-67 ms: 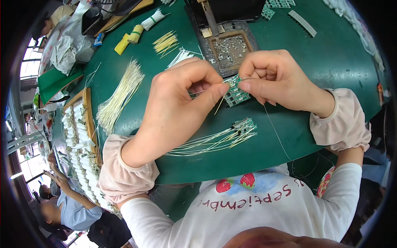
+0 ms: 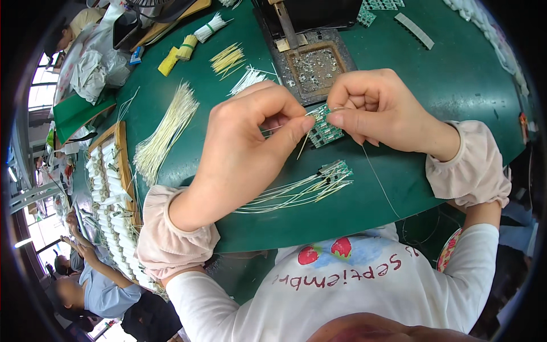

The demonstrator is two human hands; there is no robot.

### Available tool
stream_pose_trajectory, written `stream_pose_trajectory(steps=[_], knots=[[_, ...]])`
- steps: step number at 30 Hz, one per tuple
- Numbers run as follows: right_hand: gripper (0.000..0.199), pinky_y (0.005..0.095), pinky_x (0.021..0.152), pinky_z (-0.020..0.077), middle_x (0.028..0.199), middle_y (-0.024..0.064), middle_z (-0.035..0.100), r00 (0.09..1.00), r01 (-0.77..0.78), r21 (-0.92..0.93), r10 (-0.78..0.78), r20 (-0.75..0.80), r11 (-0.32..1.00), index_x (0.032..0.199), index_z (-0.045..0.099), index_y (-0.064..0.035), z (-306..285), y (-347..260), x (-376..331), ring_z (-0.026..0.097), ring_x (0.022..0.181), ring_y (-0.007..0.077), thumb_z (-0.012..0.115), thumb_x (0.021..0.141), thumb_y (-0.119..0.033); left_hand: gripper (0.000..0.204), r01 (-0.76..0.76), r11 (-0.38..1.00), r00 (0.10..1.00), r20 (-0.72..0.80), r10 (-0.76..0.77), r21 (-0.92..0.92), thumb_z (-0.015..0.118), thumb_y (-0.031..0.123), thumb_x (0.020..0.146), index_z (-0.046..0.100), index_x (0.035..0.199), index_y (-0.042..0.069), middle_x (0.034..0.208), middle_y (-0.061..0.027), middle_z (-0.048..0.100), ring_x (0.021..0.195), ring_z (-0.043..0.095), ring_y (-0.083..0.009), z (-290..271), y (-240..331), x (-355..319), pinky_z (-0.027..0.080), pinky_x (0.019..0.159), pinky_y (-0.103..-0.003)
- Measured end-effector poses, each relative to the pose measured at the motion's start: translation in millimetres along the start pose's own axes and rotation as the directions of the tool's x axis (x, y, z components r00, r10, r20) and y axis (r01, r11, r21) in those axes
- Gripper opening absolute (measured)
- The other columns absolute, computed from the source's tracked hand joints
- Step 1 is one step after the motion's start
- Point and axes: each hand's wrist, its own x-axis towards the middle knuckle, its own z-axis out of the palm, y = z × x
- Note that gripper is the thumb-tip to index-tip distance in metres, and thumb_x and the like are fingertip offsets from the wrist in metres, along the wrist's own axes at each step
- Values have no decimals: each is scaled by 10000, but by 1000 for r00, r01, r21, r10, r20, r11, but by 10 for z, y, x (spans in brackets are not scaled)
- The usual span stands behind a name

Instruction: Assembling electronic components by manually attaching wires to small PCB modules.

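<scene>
A small green circuit board panel (image 2: 326,134) lies on the table between my hands, its far edge partly covered by my fingertips. My left hand (image 2: 250,137) pinches a thin pale wire (image 2: 302,146) between thumb and forefinger, over the panel's left edge. From the right, my right hand (image 2: 382,117) is closed in a pinch on thin solder wire (image 2: 376,176), whose strand trails down to the table's near edge. Closer to me lie several small circuit boards (image 2: 337,172) with long pale wires attached, the wires passing behind my left wrist.
Beyond my hands stands a soldering stand (image 2: 292,28) with a metal tray (image 2: 314,68) of solder scraps. Wire bundles (image 2: 166,134) lie at the left, beside a wooden-edged rack (image 2: 119,171) of white rolls. More green boards (image 2: 383,4) are at the back. A co-worker (image 2: 108,290) sits at far left.
</scene>
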Motion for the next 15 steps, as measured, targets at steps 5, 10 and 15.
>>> stream_pose_trajectory(steps=[5, 10, 15], knots=[[136, 173, 399, 336, 567, -20, 533, 997, -78, 9, 78, -2, 997, 821, 553, -33, 26, -34, -69, 468, 455, 18, 625, 890, -126, 72, -124, 984, 992, -19, 128, 130, 689, -14, 772, 618, 775, -23, 719, -60, 573, 648, 532, -135, 50, 32, -52, 423, 595, -243], [145, 178, 399, 337, 559, -9, 547, 981, -191, 5, 191, -44, 981, 793, 554, -38, 58, -68, -191, 467, 445, 25, 616, 882, -135, 113, -160, 976, 985, -42, 167, 146, 700, 19, 718, 588, 719, 2, 687, -112, 564, 606, 571, -265, 167, 33, -67, 457, 550, -334], [183, 191, 400, 341, 551, -5, 549, 952, -306, -144, 300, -62, 941, 747, 562, -40, -36, 24, -297, 475, 450, 35, 627, 868, -161, 118, -123, 938, 972, 229, 48, 323, 680, 133, 756, 625, 738, 30, 724, -125, 581, 677, 598, -306, 154, 13, -103, 476, 604, -397]])
